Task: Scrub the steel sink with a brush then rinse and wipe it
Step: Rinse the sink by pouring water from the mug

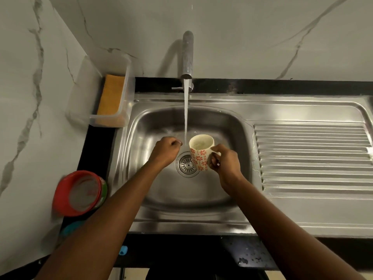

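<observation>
Steel sink [181, 193] lies beneath right hand [226, 164] gripping mug [199, 156].

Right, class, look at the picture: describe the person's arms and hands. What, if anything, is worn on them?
Both are bare. The left arm and right arm show no sleeve up to the picture's lower edge. The left hand and right hand wear no gloves, and no watch, bracelet or ring shows. A short pale fingernail is visible on each hand.
</observation>
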{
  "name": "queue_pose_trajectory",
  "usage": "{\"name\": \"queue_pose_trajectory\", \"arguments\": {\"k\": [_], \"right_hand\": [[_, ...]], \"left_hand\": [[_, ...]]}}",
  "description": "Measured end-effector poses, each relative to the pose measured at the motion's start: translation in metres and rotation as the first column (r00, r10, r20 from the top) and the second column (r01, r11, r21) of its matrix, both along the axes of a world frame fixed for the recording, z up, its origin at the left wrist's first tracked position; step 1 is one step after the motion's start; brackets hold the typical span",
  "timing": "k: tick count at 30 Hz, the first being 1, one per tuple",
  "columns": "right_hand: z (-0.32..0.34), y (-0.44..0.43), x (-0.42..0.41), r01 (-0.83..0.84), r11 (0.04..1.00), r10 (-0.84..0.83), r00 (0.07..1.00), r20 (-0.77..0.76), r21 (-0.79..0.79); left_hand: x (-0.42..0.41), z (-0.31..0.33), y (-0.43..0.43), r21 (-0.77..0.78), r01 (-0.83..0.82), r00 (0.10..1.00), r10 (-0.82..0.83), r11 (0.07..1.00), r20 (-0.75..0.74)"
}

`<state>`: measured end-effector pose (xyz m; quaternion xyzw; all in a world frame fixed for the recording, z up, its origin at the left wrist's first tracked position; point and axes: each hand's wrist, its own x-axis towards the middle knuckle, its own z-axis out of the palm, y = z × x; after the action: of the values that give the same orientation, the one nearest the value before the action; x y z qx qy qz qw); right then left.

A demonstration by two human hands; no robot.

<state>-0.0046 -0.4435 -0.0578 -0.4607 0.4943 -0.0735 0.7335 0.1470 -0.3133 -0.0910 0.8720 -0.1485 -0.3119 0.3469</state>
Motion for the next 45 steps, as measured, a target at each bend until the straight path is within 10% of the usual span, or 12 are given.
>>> {"name": "queue_pose_trajectory", "arguments": {"k": [15, 35, 39, 42, 45], "right_hand": [[-0.032, -0.008, 0.005, 0.588, 0.702, -0.656, 0.754, 0.043, 0.402], [0.011, 0.037, -0.045, 0.492, 0.593, -0.698, 0.709, 0.103, 0.637], [0.028, 0.022, -0.043, 0.418, 0.808, -0.510, 0.849, 0.139, 0.414], [0.034, -0.013, -0.043, 0.087, 0.989, -0.085, 0.996, 0.026, -0.116], [0.033, -0.056, -0.041, -0.431, 0.730, 0.335, 0.902, -0.271, -0.531]], "left_hand": [[-0.011, -0.016, -0.015, 0.019, 0.113, 0.992, -0.111, 0.993, -0.056], [-0.032, -0.018, 0.005, 0.061, 0.151, 0.981, -0.142, 0.987, -0.134], [-0.033, -0.016, 0.015, 0.100, 0.149, 0.975, -0.129, 0.984, -0.181], [-0.042, -0.016, 0.024, 0.139, 0.224, 0.943, -0.179, 0.965, -0.280], [-0.063, -0.017, 0.028, 0.169, 0.431, 0.864, -0.350, 0.887, -0.362]]}}
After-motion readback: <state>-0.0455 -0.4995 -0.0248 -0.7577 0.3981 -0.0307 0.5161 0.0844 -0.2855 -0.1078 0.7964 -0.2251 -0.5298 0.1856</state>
